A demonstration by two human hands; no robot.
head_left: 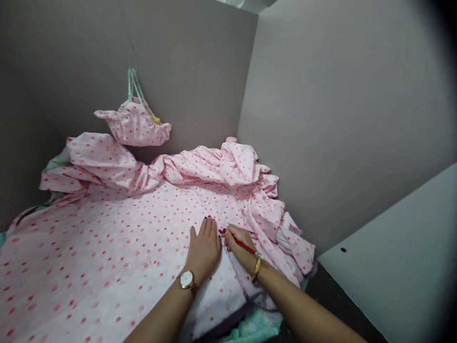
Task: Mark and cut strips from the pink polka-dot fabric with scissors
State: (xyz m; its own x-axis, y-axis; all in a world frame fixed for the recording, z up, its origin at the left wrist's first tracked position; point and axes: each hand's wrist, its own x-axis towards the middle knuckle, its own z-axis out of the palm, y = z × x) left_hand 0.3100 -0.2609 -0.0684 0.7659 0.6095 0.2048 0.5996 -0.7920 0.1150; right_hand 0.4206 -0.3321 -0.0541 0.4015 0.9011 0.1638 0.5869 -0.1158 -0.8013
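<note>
Your left hand (203, 250) lies palm down on the spotted cloth (124, 233), its little finger spread out from the others and holding nothing; your right hand (241, 245) is clamped on a slim red pen (245, 247), thumb and fingers pinched low on the barrel; the writing end is lost among your fingertips, so whether it touches the fabric cannot be told. The cloth covers the surface and runs past its near edge; both hands work towards the right edge, just beside each other.

To mark well, press the left palm firmly and smooth the weave away from the pen, since thin cloth would likely drag and pucker under the point; keep strokes light and short; push the gathered folds at the right edge well clear, so that you mark a single flat layer.

The cloth looks like soft, light cotton, pale pink with red and coral dots; it is flat across the middle, yet heaped in rounded, crumpled rolls along the far edge against the grey panel (193, 66); a dark purplish strip (236, 276) trails towards the near edge, where mint-green fabric (257, 326) shows beneath. Above the far edge hangs a puckered pouch (137, 125) of the same dotted stuff, slung on thin mint cords (130, 85).
</note>
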